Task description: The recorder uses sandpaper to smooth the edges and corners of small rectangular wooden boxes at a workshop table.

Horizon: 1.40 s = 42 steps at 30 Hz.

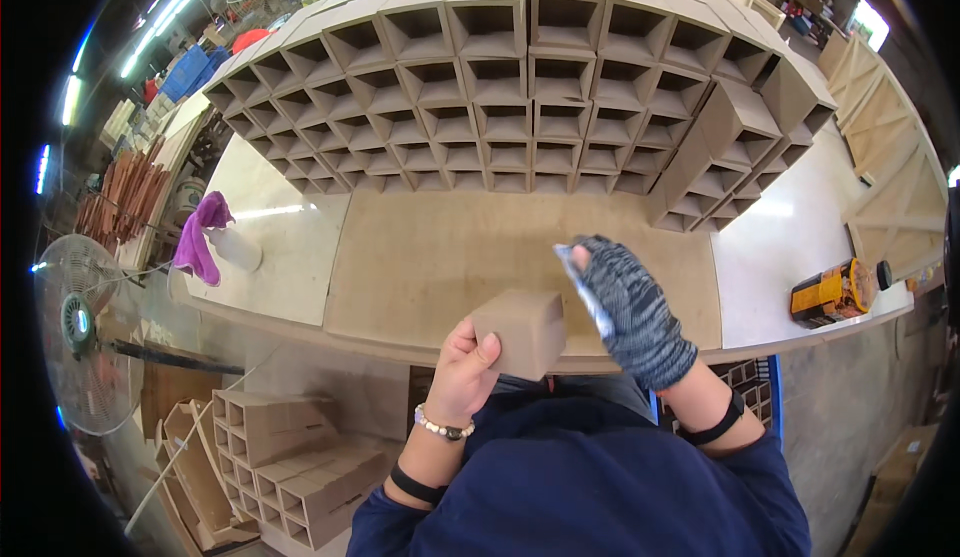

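My left hand (467,372), with a beaded bracelet at the wrist, grips a small brown box (518,332) by its near left side, thumb on one face. The box is held tilted in front of my body, at the table's near edge. To its right, my right hand (632,307) wears a grey knitted glove with the fingertips bare. Its fingers are closed on a thin, whitish-blue folded piece (588,292), whose kind I cannot make out. This piece is apart from the box.
Stacked open brown boxes (505,82) form a wall along the far side of the table (440,257). A purple cloth (203,237) hangs over a white bottle at left. An orange-and-black jar (832,294) lies at right. A fan (85,322) and more boxes (290,467) stand lower left.
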{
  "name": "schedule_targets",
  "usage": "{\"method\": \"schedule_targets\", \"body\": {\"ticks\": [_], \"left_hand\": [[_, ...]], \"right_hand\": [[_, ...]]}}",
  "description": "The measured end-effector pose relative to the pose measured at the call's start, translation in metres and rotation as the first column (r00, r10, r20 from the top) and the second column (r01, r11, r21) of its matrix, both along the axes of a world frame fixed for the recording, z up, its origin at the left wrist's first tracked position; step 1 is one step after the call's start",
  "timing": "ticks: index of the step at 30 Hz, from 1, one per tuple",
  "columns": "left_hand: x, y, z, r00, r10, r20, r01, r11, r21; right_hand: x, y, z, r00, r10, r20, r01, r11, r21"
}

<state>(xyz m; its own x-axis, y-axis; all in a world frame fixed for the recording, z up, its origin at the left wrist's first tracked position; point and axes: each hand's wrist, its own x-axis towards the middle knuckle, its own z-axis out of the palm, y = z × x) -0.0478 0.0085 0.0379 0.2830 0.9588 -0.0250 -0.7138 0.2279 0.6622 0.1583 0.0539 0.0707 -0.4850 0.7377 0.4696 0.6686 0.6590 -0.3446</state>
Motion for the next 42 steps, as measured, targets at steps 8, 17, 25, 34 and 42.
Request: {"method": "schedule_targets", "body": {"ticks": [8, 17, 25, 34, 42], "left_hand": [[0.000, -0.005, -0.005, 0.997, 0.047, 0.059, -0.054, 0.990, 0.128], [-0.010, 0.005, -0.009, 0.999, -0.007, -0.040, 0.016, 0.974, 0.226], [-0.004, 0.008, -0.010, 0.990, 0.112, 0.089, -0.126, 0.979, 0.163], [-0.002, 0.020, -0.007, 0.952, 0.243, 0.188, -0.223, 0.968, -0.119], [-0.006, 0.017, -0.008, 0.990, -0.016, 0.143, 0.018, 1.000, -0.015]], "right_hand": [[0.015, 0.015, -0.038, 0.970, -0.105, 0.220, 0.094, 0.994, 0.062], [-0.004, 0.012, -0.010, 0.992, 0.095, -0.080, -0.092, 0.995, 0.037], [-0.005, -0.010, -0.014, 0.837, -0.220, -0.501, -0.155, 0.783, -0.602], [-0.010, -0.019, -0.022, 0.646, -0.474, -0.598, -0.112, 0.717, -0.688], [0.006, 0.002, -0.011, 0.893, -0.064, -0.445, 0.007, 0.992, -0.128]]}}
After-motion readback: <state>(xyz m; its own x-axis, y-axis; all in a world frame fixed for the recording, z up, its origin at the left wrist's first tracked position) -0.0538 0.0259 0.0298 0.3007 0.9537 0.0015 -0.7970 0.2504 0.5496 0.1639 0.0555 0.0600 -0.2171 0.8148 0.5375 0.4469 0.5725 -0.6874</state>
